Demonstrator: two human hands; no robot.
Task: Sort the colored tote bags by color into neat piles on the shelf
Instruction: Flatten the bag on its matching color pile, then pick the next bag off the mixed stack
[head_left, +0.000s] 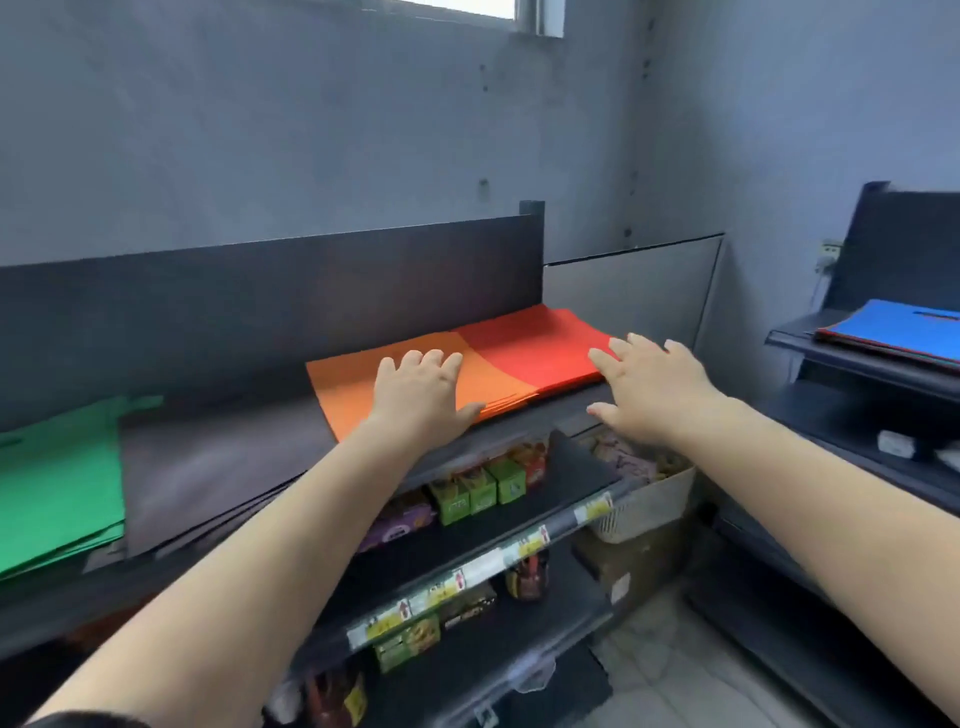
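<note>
Flat tote bags lie in piles along the top shelf (550, 415). A green pile (57, 478) sits at the far left, a dark grey pile (218, 462) beside it, then an orange pile (348, 389), which partly overlaps a red pile (535, 348) at the right end. My left hand (423, 397) rests flat on the orange pile with fingers straight. My right hand (649, 387) lies open at the red pile's right edge, fingertips touching it. A further stack with a blue bag (904, 327) on top lies on a separate shelf at the right.
Below the top shelf are shelves of small boxed goods (483, 488) with price labels (498, 561). A white plastic basket (644, 504) stands on the floor by the shelf's right end. A dark back panel (260, 306) rises behind the piles, with a grey wall beyond.
</note>
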